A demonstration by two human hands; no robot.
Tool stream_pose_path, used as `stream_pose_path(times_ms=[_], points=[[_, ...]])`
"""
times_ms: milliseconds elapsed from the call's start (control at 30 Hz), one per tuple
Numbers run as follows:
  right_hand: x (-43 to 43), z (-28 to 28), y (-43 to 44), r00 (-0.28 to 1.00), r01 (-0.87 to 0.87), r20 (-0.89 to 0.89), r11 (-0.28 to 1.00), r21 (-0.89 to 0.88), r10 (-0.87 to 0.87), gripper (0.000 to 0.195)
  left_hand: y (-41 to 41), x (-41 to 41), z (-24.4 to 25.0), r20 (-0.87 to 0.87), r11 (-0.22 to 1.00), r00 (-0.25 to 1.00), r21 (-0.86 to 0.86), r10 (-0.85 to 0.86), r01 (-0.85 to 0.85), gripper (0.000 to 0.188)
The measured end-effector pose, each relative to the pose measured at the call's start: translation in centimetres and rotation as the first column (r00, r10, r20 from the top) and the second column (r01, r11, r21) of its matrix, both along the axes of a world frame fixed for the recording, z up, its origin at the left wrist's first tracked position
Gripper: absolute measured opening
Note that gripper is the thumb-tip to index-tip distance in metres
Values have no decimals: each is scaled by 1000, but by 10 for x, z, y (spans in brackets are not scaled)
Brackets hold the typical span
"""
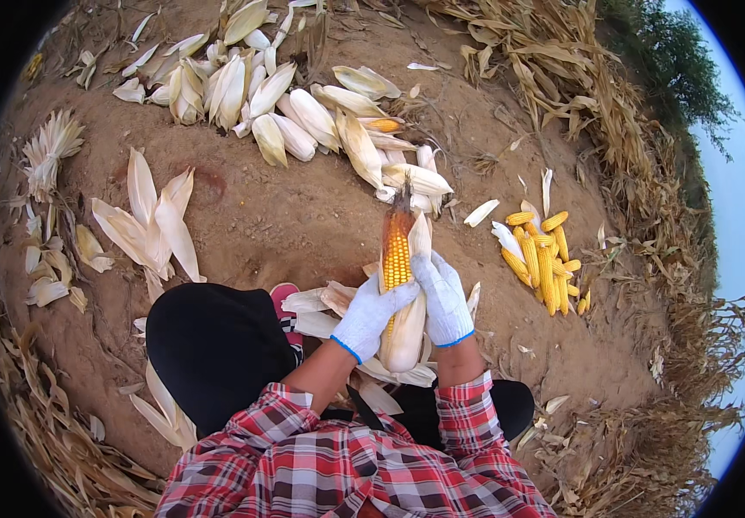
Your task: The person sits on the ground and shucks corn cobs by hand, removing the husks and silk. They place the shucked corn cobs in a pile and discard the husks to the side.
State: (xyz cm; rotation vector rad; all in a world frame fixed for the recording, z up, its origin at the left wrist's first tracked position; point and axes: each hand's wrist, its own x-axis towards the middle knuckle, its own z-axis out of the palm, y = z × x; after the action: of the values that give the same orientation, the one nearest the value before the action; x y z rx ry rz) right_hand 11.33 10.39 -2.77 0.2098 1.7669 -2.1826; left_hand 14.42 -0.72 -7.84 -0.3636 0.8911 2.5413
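Observation:
A partly husked ear of corn stands out in front of me, its yellow kernels bare on the upper left and dark silk at the tip. My left hand, in a white knit glove with a blue cuff, grips the ear from the left, thumb across the kernels. On the other side my right hand, gloved the same way, holds the pale husk near the ear's right edge. Husk still wraps the lower part of the ear. Loose husks lie beneath my hands, around my legs.
Unhusked ears are heaped on the soil ahead. To the right lies a pile of bare yellow cobs. Peeled husks and a tied husk bundle rest on the left. Dry corn stalks line the right side. My pink shoe shows beside my knee.

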Motion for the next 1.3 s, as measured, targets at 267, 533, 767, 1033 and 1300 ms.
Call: stream_pose_path(times_ms=[267,533,767,1033,1300], points=[[18,-17,13,971,240,-61,950,200,-232,25,20,14,-29,109,995,993,93,36,-47,46],[31,-9,16,888,452,-161,884,123,-431,16,19,2,-25,204,943,979,322,16,-83,60],[34,-22,33,903,428,-50,903,30,-426,11,25,9,-52,233,951,971,307,-58,-17,60],[38,-12,42,829,520,-207,852,-62,-520,14,21,7,-51,237,963,968,270,-87,21,51],[82,60,44,761,339,-524,924,-180,-381,33,7,-3,-73,506,907,861,342,43,-246,46]])
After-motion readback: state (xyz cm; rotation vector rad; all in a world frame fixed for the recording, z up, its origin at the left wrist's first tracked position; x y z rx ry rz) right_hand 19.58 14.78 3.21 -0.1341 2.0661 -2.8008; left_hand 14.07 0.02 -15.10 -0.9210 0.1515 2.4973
